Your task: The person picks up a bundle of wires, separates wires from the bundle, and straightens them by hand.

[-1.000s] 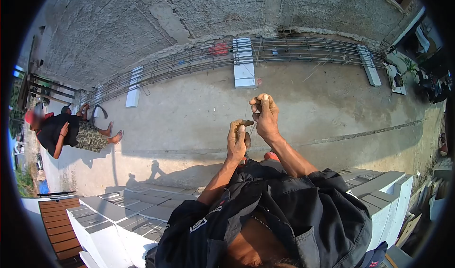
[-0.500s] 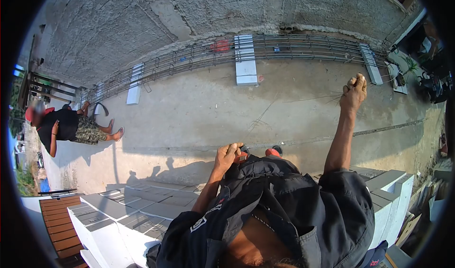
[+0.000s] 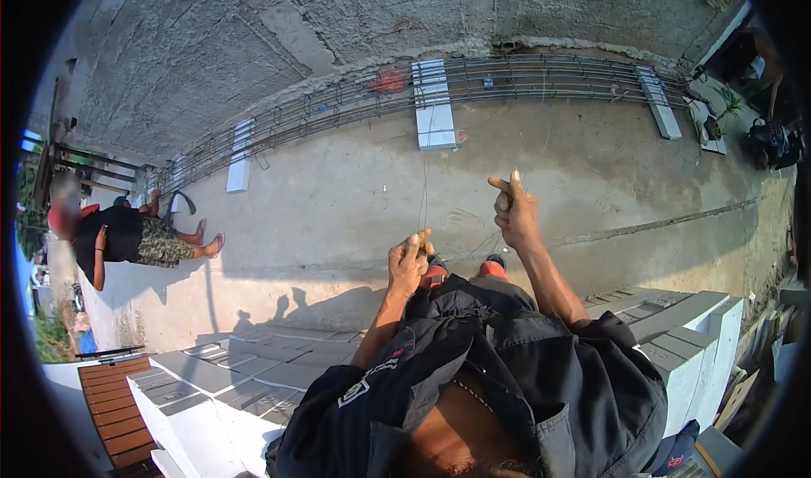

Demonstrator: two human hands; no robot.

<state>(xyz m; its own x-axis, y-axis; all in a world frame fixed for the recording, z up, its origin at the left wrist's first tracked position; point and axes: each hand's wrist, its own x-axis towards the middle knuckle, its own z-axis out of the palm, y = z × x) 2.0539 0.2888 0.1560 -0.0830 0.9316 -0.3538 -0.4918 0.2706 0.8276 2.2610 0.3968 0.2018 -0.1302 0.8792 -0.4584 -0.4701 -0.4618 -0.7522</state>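
Thin wire [image 3: 426,174] runs up from my left hand [image 3: 410,260], whose fingers are pinched on it in front of my body. To the right and a little higher is my right hand [image 3: 516,210], with thumb and index finger extended and the other fingers curled; faint wire strands hang below it. Whether it holds any of them cannot be made out. The two hands are apart. Beyond them, a long rebar cage [image 3: 338,106] lies along the wall, resting across white blocks [image 3: 435,123].
A person [image 3: 118,234] in a red cap and camouflage shorts is at the left by the cage's end. Stacked grey-white blocks [image 3: 194,372] flank my body. A rough wall [image 3: 380,13] stands behind the cage. A parked motorbike [image 3: 773,144] and another person are at the far right.
My right hand reached far to the right, then came back toward the middle. My left hand dropped lower, then rose slightly. The wire now stretches upward from it. The view shifted slightly.
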